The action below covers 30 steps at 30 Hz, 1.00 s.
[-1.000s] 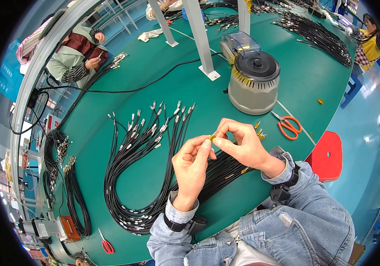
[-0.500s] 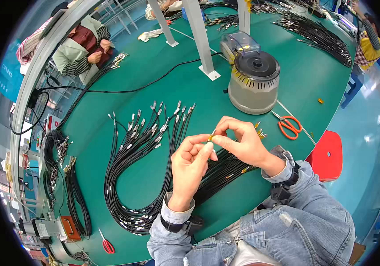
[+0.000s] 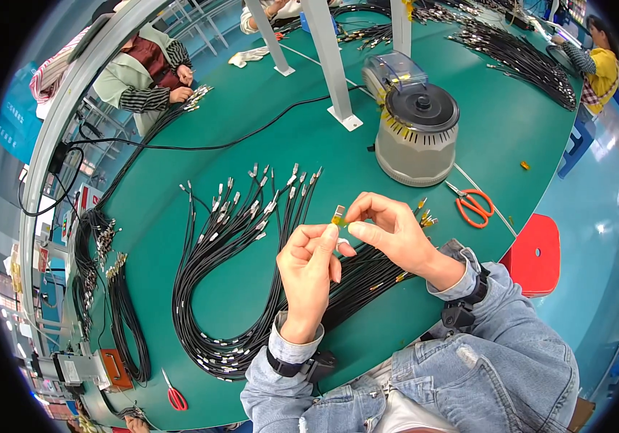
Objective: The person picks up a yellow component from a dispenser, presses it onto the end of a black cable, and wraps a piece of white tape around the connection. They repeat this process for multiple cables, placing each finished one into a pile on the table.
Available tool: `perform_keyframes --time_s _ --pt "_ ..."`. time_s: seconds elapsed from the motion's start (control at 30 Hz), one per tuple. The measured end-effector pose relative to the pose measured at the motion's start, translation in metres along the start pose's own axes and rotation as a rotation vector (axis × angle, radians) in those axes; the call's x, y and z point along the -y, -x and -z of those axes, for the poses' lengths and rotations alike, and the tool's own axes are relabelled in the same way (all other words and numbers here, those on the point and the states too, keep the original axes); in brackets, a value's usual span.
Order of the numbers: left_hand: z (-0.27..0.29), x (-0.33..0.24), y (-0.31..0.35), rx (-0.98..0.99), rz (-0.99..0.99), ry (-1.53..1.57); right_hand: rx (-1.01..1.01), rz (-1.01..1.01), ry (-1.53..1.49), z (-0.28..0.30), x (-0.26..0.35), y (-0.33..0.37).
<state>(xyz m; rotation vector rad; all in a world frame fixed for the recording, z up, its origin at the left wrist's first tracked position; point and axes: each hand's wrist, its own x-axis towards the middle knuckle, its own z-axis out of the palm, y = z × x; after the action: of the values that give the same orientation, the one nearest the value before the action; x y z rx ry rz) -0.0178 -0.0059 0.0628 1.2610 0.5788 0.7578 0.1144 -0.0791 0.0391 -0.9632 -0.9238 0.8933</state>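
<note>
My left hand (image 3: 303, 273) is closed, its thumb and forefinger pinching a cable connector (image 3: 338, 214) with a metal end and yellow tape round it. The connector points up and away from me. Close on its right is my right hand (image 3: 394, 237), thumb and forefinger curled together beside the tape; what lies between these fingertips is too small to make out. Below both hands runs a bundle of black cables (image 3: 360, 285), some with yellow-taped ends. To the left, more black cables (image 3: 197, 317) curve in a U, with bare metal connectors at their far ends.
Beyond my right hand stands a round tape dispenser (image 3: 417, 137) with a black top. Orange-handled scissors (image 3: 474, 208) lie right of it, red-handled scissors (image 3: 175, 397) at the near left. Metal posts (image 3: 332, 68) rise from the green table. A red stool (image 3: 534, 256) stands at right. Other people work around.
The right fingertips have moved slightly off the connector, so its metal end and yellow tape now show. The left hand keeps its pinch. A person at the far left has shifted their hands.
</note>
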Motion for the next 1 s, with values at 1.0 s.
perform_keyframes --time_s 1.0 --pt "-0.0036 0.0077 0.003 0.09 0.114 -0.013 -0.108 0.158 0.192 -0.0024 -0.0013 0.0013"
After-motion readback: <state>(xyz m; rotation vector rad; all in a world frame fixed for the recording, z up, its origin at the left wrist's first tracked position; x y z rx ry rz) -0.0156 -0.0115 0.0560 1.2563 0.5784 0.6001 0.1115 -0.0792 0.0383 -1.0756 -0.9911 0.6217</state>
